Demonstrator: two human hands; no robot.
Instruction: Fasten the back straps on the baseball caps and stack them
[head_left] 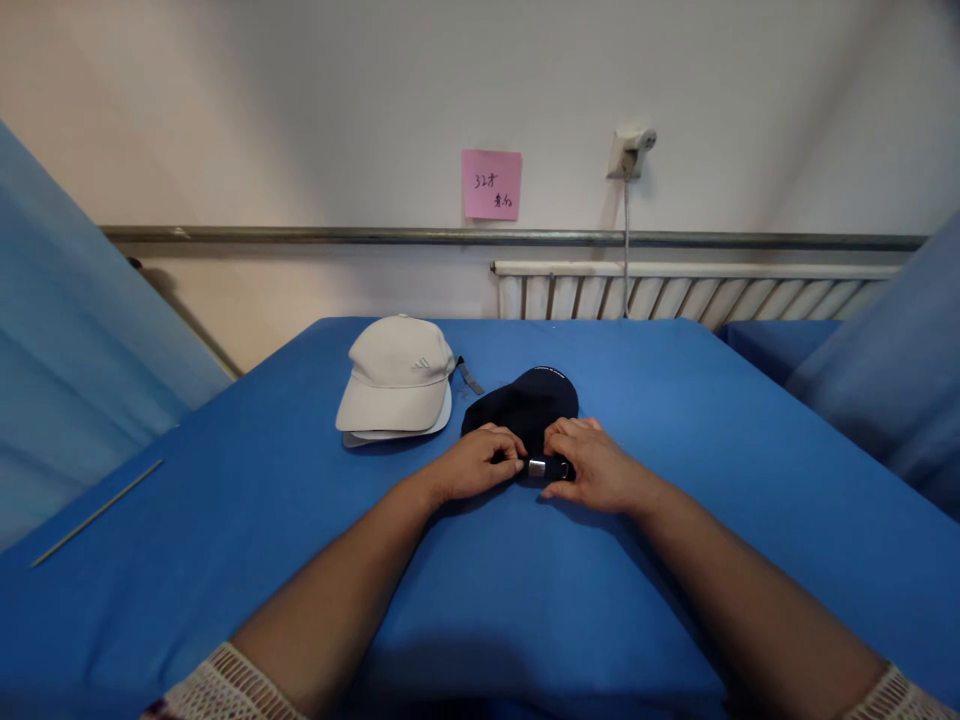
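Note:
A black baseball cap (517, 402) lies on the blue-covered table with its brim pointing away from me. Its back strap, with a silver metal buckle (537, 468), faces me. My left hand (480, 460) is closed on the strap just left of the buckle, thumb and fingers pinched together. On the other side, my right hand (592, 468) grips the strap's right end and the cap's edge between thumb and fingers. Left of the black cap sits a pale cap (397, 365) with a three-stripe logo, stacked over other caps whose brims show beneath it.
A thin stick (97, 513) lies on the blue tablecloth (465, 600) at the left. Blue curtains (82, 350) hang on both sides. Behind the table are a metal rail (360, 236), a radiator (697, 290), a pink note (492, 185) and a wall socket (628, 155) with a cable.

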